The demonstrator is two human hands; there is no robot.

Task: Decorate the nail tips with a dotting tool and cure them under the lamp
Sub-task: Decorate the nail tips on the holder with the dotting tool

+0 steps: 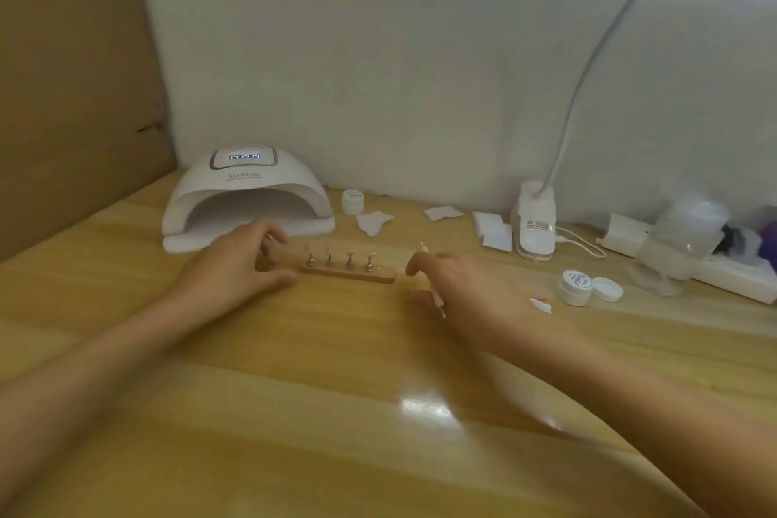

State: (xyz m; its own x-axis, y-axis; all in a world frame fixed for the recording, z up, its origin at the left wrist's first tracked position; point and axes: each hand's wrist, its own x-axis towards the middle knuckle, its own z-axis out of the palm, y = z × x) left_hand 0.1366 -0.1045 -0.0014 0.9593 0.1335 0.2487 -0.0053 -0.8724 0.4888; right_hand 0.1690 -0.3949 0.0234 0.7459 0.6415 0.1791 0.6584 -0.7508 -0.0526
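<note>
A wooden holder bar (pixel 361 274) lies on the table just in front of the white curing lamp (pixel 246 198). Several small metal stands with nail tips (pixel 339 261) rise from it. My left hand (pixel 239 261) grips the bar's left end, thumb on the near side and fingers on the far side. My right hand (pixel 458 286) is just right of the bar and holds a thin white dotting tool (pixel 433 286), which sticks out above and below the fingers. The lamp's mouth faces me and its display is lit.
An open white gel jar (pixel 576 286) and its lid (pixel 607 289) sit at the right, another jar (pixel 352 201) beside the lamp. White wipes (pixel 492 229) lie near a clip desk light (pixel 534 223). A power strip (pixel 714 269) and clear bottle (pixel 685 240) stand far right.
</note>
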